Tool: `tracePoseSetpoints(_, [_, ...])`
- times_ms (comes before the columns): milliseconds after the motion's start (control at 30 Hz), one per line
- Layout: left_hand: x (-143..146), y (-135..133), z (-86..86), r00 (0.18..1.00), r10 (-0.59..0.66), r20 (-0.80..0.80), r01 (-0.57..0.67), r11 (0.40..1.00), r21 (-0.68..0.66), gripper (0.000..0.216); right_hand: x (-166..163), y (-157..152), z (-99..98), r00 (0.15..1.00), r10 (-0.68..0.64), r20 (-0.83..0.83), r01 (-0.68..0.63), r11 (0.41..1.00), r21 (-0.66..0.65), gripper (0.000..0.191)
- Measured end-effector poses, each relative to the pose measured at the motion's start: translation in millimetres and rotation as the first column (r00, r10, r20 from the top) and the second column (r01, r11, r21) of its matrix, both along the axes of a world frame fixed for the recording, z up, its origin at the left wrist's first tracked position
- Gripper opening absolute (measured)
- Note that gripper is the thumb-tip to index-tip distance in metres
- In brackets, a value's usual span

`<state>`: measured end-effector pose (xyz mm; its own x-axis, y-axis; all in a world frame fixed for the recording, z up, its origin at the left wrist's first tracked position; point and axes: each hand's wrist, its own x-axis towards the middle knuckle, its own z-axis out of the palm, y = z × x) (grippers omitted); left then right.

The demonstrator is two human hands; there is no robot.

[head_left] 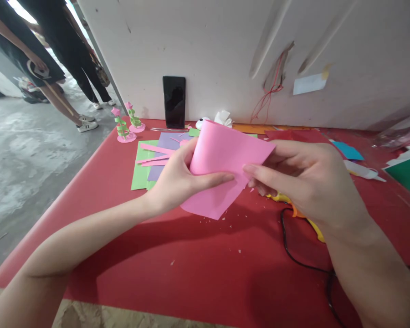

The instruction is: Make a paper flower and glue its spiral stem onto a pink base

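Observation:
A sheet of pink paper (222, 150) is bent over on itself in a loose fold above the table. My left hand (181, 180) grips it at the left, thumb lying across the front and the fingers hidden behind. At the right corner and edge, my right hand (297, 177) pinches the sheet between thumb and fingers. Beneath and behind the paper lie green sheets (139, 175), a purple sheet (164, 142) and narrow pink strips (153, 161). A yellow-handled tool (316, 230), partly hidden, rests under my right hand.
Two pink-and-green paper flowers (123, 130) stand at the back left of the red table (191, 269). A black phone (174, 102) leans on the wall. A black cord (294, 259), a white glue gun or bottle (362, 171) and blue paper (348, 150) lie right. Two people (64, 50) stand beyond.

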<state>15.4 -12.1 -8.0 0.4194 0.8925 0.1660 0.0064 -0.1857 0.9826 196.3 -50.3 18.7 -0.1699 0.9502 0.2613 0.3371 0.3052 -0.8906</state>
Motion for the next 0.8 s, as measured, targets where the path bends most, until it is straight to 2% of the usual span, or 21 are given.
tracePoseSetpoints(267, [0,2,-2.6,0.999,-0.013,0.034,0.011,0.999,0.054,0.044,-1,-5,0.2,0.999,-0.026,0.047,0.022,0.997,0.078,0.007])
tracePoseSetpoints(467, [2,2,-2.3,1.000,0.010,-0.012,-0.010,1.000,0.025,0.047,1,-1,-0.8,1.000,0.010,0.029,-0.011,0.999,0.034,0.006])
tracePoseSetpoints(567, [0,9,-5.8,0.995,-0.102,-0.012,0.101,0.993,-0.058,0.045,6,5,-2.7,1.000,0.001,0.007,-0.001,1.000,-0.021,0.009])
tracePoseSetpoints(667, [-3,20,-10.6,0.970,-0.240,0.029,0.241,0.962,-0.131,0.040,16,13,-4.4,0.998,-0.035,-0.055,0.031,0.997,-0.068,0.011])
tracePoseSetpoints(800, [-8,30,-13.7,0.929,-0.366,0.049,0.369,0.918,-0.147,0.036,28,21,-4.8,0.999,0.011,-0.044,-0.016,0.994,-0.104,0.014])
